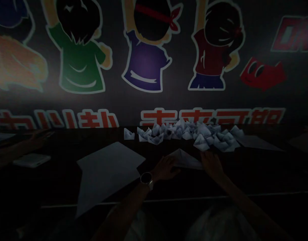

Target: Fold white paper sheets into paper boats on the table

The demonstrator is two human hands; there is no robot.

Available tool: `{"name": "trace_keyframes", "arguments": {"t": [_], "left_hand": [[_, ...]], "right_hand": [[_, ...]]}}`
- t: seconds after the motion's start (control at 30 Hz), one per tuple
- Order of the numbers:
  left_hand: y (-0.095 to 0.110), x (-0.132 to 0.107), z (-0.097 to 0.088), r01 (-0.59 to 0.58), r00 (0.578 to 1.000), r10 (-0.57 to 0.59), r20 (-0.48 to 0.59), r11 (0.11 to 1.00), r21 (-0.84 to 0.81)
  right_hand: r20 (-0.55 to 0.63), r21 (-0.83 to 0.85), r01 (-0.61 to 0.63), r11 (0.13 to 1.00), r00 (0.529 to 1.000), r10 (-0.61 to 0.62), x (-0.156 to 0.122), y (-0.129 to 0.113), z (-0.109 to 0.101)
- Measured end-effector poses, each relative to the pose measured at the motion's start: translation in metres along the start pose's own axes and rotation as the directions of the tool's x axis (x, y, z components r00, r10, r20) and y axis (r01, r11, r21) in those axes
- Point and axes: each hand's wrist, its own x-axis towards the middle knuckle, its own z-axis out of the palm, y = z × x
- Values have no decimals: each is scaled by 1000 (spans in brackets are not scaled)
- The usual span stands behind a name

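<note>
On the table (169,187) | folded paper (185,160) | between left hand (165,169), right hand (211,164)

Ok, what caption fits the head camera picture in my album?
Bare left hand and right hand touch folded white paper near small white paper boats.

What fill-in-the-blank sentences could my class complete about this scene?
The left hand wears a ____ on its wrist. The right hand sits beside a folded paper, beyond which lies a heap of small paper ____. The middle cartoon figure on the wall wears a ____ shirt.

Answers: watch; boats; purple.
</note>
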Motion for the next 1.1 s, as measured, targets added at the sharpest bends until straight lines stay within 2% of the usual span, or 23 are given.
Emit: {"name": "trace_keyframes", "arguments": {"t": [0.1, 0.13, 0.27, 0.33, 0.47, 0.57, 0.67, 0.77, 0.93, 1.0, 1.1], "left_hand": [[0, 1, -2, -110, 992, 110, 64, 994, -1], [-1, 1, -2, -110, 992, 110, 64, 994, 4], [-3, 0, 0, -121, 992, 121, 20, 992, 23], [-6, -1, 2, -139, 990, 139, -2, 990, 28], [-11, 0, 5, -149, 987, 145, 74, 987, 57], [-11, 2, 5, -150, 982, 141, 122, 986, 67], [-7, 2, 2, -135, 988, 131, 81, 990, 50], [-3, 2, -1, -111, 992, 109, 64, 993, 28], [-4, 3, 0, -133, 990, 130, 60, 991, 35], [-5, 4, 2, -150, 988, 148, 41, 987, 65], [-6, 4, 4, -173, 985, 173, 13, 978, 118]], "right_hand": [[-55, 57, 154, 986, 987, -150, -4, -21, -12], [-65, 77, 183, 980, 982, -178, -3, -27, -16], [-113, 141, 137, 981, 986, -121, 6, -45, -34], [-146, 187, 170, 968, 979, -143, 10, -52, -38], [-113, 353, 358, 865, 934, -340, 3, -75, -30], [-26, 465, 334, 820, 931, -365, -13, -85, -17], [15, 487, 260, 834, 952, -305, -28, -75, -9], [37, 437, 197, 878, 971, -236, -39, -52, -7], [75, 331, 176, 927, 974, -212, -57, -11, -7], [77, 289, 170, 942, 977, -200, -63, -2, -7], [38, 211, 103, 972, 993, -114, -60, 1, -8]]}}
